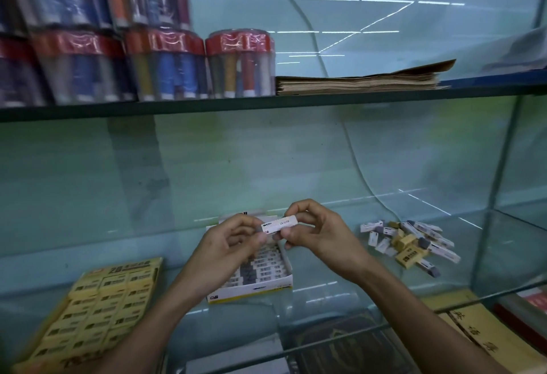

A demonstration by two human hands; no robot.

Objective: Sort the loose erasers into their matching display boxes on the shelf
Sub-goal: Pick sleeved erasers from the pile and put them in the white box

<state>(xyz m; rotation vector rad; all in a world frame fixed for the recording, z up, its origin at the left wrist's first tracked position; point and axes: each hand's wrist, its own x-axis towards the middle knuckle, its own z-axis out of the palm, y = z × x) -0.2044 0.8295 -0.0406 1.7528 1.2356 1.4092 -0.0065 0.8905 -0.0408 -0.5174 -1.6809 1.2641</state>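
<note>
Both hands raised over the glass shelf (325,293). White sleeved eraser (279,224) pinched at its ends between left hand (228,248) and right hand (316,233), fingers closed on it, held above the white display box (260,288). Yellow display box (97,308) near left. Loose eraser pile (411,242) lies to the right, apart.

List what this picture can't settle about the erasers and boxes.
- White display box, head view: the left hand covers its rear rows.
- Yellow display box: motion blur makes its print unreadable.
- Loose pile: erasers overlap and are too small to count.
- Held eraser: fingers hide both ends.
</note>
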